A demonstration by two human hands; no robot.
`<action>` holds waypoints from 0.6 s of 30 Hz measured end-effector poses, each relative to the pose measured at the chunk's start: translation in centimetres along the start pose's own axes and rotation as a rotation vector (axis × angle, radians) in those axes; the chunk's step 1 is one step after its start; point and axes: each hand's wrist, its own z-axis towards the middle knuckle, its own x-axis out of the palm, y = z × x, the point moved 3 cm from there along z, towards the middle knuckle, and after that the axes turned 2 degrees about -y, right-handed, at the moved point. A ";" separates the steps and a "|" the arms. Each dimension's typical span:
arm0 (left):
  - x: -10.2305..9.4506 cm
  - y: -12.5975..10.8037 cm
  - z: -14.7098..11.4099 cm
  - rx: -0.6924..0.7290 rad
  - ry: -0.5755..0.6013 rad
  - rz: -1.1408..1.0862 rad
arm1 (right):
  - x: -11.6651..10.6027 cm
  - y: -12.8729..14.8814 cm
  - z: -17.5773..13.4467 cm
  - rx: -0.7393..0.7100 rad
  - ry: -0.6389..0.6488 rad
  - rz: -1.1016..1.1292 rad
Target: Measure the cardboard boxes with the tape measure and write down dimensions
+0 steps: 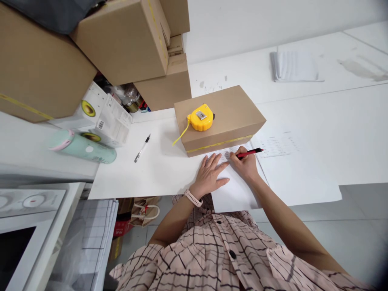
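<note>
My right hand [245, 165] grips a red and black pen [251, 153], its tip end down at a sheet of paper [235, 190] with lines of writing near its top. My left hand [209, 174] lies flat with fingers spread, resting on the left part of that sheet and the table. Just beyond both hands sits a closed cardboard box [227, 113] with yellow tape along its front side. On top of the box rests a yellow tape measure [201, 118], a short end of its tape hanging over the left edge.
A clear-barrelled pen [142, 148] lies on the white table [163, 178]. At left are a mint-green bottle [87, 148], avocado-printed cartons [106, 117] and stacked cardboard boxes [121, 40]. Printed paper [279, 145] lies right, a paper stack [295, 66] farther back. A white appliance [33, 202] stands lower left.
</note>
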 end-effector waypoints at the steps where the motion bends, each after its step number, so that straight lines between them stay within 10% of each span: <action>1: 0.0 0.0 0.0 0.000 0.000 0.001 | 0.0 0.0 0.0 0.000 -0.004 -0.006; 18: 0.0 0.0 0.0 0.003 0.005 0.010 | -0.1 -0.1 0.1 -0.010 -0.018 0.002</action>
